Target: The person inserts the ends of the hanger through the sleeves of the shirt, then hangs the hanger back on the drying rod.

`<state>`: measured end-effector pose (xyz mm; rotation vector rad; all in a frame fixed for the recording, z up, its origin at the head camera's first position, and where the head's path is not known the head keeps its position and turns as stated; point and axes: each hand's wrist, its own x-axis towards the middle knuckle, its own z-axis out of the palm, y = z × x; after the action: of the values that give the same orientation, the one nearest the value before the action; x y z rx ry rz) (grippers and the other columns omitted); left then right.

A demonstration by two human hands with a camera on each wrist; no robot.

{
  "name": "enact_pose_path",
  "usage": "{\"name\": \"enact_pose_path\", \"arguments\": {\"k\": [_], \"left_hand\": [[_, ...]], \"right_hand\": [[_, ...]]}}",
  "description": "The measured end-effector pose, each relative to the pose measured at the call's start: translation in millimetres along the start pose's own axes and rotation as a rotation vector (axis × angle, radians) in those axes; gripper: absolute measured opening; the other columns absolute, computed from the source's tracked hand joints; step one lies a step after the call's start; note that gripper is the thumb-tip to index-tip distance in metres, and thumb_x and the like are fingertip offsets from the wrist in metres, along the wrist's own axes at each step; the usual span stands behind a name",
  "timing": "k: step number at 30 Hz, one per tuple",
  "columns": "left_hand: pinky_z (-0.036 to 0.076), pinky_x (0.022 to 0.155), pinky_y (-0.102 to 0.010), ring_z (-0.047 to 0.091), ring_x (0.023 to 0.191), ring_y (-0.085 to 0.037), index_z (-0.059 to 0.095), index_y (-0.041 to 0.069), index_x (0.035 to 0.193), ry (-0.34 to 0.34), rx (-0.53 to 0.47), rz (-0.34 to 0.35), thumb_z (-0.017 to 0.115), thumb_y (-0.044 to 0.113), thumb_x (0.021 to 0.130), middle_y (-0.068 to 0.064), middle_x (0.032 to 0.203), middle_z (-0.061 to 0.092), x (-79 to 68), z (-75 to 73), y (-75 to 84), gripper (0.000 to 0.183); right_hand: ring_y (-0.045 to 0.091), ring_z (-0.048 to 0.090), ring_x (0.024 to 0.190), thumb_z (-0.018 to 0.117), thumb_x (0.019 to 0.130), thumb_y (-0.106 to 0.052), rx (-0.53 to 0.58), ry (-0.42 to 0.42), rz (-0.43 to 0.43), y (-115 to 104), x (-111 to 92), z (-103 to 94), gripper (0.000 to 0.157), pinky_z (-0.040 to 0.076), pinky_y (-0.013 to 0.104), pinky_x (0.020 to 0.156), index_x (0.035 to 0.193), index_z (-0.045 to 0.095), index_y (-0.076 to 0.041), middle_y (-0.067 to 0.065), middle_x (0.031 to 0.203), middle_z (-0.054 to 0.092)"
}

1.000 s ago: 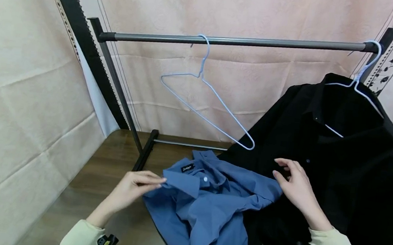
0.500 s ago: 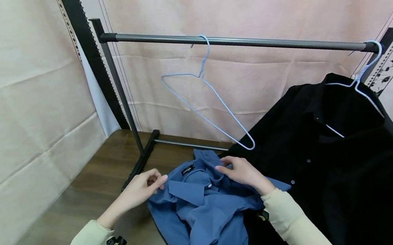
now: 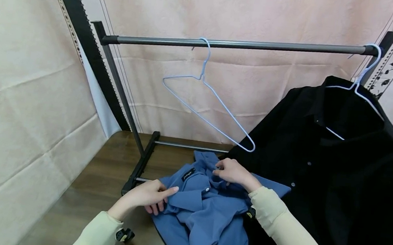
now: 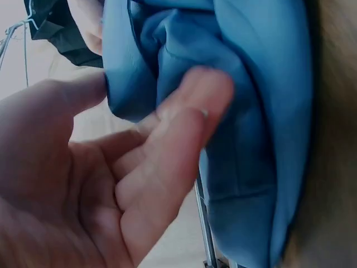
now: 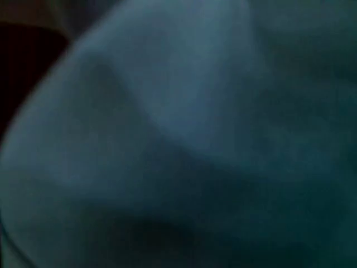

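A blue button-up shirt (image 3: 208, 219) lies crumpled on the table, with its collar toward the rack and a dark label inside the neck. At the shirt's left edge is my left hand (image 3: 151, 195). Its thumb touches the cloth, while the other fingers are extended and blurred beside the fabric (image 4: 240, 139) in the left wrist view. My right hand (image 3: 234, 172) pinches the shirt near the collar, fingertips partly hidden in folds. Blurred blue cloth (image 5: 184, 123) fills most of the right wrist view, so that hand's fingers do not show there.
An unloaded light-blue hanger (image 3: 217, 96) hangs from the dark rack's rail (image 3: 280, 46). On the right, a black shirt (image 3: 351, 186) hangs from another blue hanger (image 3: 359, 77) and reaches the wooden table (image 3: 76, 205). Pale curtains (image 3: 143, 85) enclose the back and left.
My right hand has moved left from the shirt's right side to the collar area. My left hand has let go of the collar tip and shifted slightly right and down along the shirt's edge.
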<state>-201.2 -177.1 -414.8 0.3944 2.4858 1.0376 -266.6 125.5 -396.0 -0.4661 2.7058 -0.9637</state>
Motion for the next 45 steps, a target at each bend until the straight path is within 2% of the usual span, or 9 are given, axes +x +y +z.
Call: {"name": "enact_pose_path", "arguments": {"k": [6, 10, 13, 16, 22, 29, 32, 38, 45], "left_hand": [[0.056, 0.051, -0.036, 0.069, 0.059, -0.022, 0.072, 0.000, 0.091, -0.101, -0.178, 0.024, 0.049, 0.051, 0.104, -0.010, 0.072, 0.072, -0.5, 0.3, -11.4, 0.058], [0.058, 0.055, -0.034, 0.072, 0.067, -0.022, 0.073, -0.003, 0.103, -0.091, -0.317, 0.052, 0.052, 0.040, 0.106, -0.014, 0.081, 0.074, -2.3, -1.2, -16.5, 0.048], [0.059, 0.058, -0.032, 0.073, 0.072, -0.022, 0.070, -0.009, 0.113, -0.015, -0.419, 0.076, 0.054, 0.034, 0.106, -0.017, 0.084, 0.074, -4.7, -4.5, -18.0, 0.046], [0.060, 0.063, -0.032, 0.074, 0.076, -0.020, 0.064, -0.014, 0.119, 0.126, -0.545, 0.085, 0.053, 0.030, 0.107, -0.017, 0.086, 0.074, -6.4, -9.8, -15.0, 0.047], [0.059, 0.075, -0.034, 0.074, 0.084, -0.016, 0.057, -0.008, 0.129, 0.408, -0.978, 0.086, 0.052, 0.025, 0.108, -0.007, 0.090, 0.075, -4.6, -26.6, 6.6, 0.040], [0.058, 0.076, -0.030, 0.071, 0.082, -0.013, 0.066, 0.014, 0.108, 0.346, -1.373, 0.164, 0.046, 0.026, 0.109, 0.000, 0.091, 0.073, -10.2, -44.2, 39.1, 0.023], [0.053, 0.064, -0.027, 0.064, 0.066, -0.011, 0.067, 0.015, 0.093, 0.353, -1.358, 0.161, 0.049, 0.030, 0.108, 0.001, 0.077, 0.066, -11.6, -49.0, 49.1, 0.027], [0.037, 0.051, -0.021, 0.043, 0.051, -0.009, 0.064, 0.016, 0.074, 0.448, -1.153, 0.158, 0.058, 0.035, 0.104, 0.004, 0.060, 0.046, -16.2, -54.1, 57.6, 0.036], [0.039, 0.048, -0.021, 0.044, 0.048, -0.009, 0.069, 0.015, 0.074, 0.539, -0.940, 0.180, 0.065, 0.039, 0.099, 0.004, 0.058, 0.048, -21.1, -55.9, 56.7, 0.035]], "right_hand": [[0.020, 0.063, 0.055, 0.060, 0.102, -0.021, 0.107, 0.132, -0.057, -8.2, -15.7, 1.6, 0.040, 0.054, 0.033, 0.058, 0.137, 0.060, -0.001, 0.012, 0.110, 0.071], [0.017, 0.068, 0.074, 0.061, 0.103, -0.024, 0.109, 0.229, -0.108, -20.7, -27.1, 2.5, 0.039, 0.055, 0.035, 0.069, 0.136, 0.061, -0.004, 0.007, 0.107, 0.073], [0.014, 0.067, 0.084, 0.061, 0.103, -0.025, 0.117, 0.299, -0.154, -30.1, -36.9, 2.9, 0.037, 0.053, 0.034, 0.074, 0.135, 0.063, -0.006, 0.003, 0.105, 0.073], [0.014, 0.064, 0.075, 0.061, 0.103, -0.024, 0.155, 0.339, -0.213, -37.4, -47.3, 4.9, 0.036, 0.051, 0.033, 0.067, 0.135, 0.062, -0.008, 0.000, 0.099, 0.072], [0.011, 0.061, 0.073, 0.063, 0.102, -0.025, 0.174, 0.360, -0.323, -45.7, -63.7, 15.2, 0.038, 0.051, 0.030, 0.062, 0.137, 0.058, -0.011, 0.000, 0.103, 0.070], [0.011, 0.065, 0.084, 0.067, 0.100, -0.023, 0.109, 0.289, -0.373, -48.0, -70.2, 21.8, 0.042, 0.053, 0.029, 0.070, 0.137, 0.053, -0.010, 0.003, 0.107, 0.069], [0.011, 0.065, 0.084, 0.067, 0.100, -0.026, 0.094, 0.289, -0.361, -47.6, -73.0, 17.6, 0.046, 0.053, 0.028, 0.070, 0.139, 0.052, -0.009, 0.004, 0.110, 0.069], [0.010, 0.065, 0.095, 0.066, 0.101, -0.030, 0.135, 0.377, -0.386, -57.7, -89.8, -11.3, 0.046, 0.055, 0.033, 0.076, 0.142, 0.055, -0.013, 0.002, 0.119, 0.066], [0.010, 0.065, 0.096, 0.070, 0.095, -0.005, 0.107, 0.588, -0.691, -82.3, -116.0, -49.5, 0.030, 0.055, 0.025, 0.079, 0.124, 0.070, -0.011, 0.000, 0.113, 0.069]]}}
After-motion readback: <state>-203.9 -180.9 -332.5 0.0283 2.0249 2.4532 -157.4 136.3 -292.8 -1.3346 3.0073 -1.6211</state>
